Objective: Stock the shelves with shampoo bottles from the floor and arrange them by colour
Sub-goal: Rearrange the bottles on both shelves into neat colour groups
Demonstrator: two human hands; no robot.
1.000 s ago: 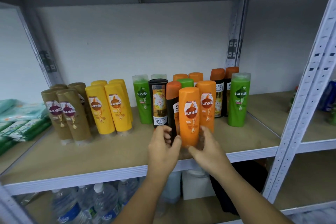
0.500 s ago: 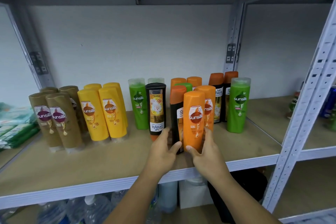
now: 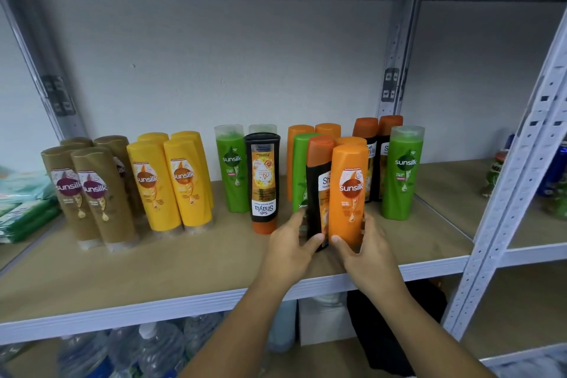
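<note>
Tan shelf board [image 3: 184,258] set in grey racking [image 3: 509,193], white wall behind. Orange bottle [image 3: 349,190], upright near the front edge, is gripped low by right hand [image 3: 368,250]; adjoining black orange-capped bottle [image 3: 316,193] is gripped by left hand [image 3: 290,244].

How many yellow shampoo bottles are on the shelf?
4 yellow bottles: two in front, two right behind them, standing between the brown bottles and a green bottle. More might hide behind them.
</note>
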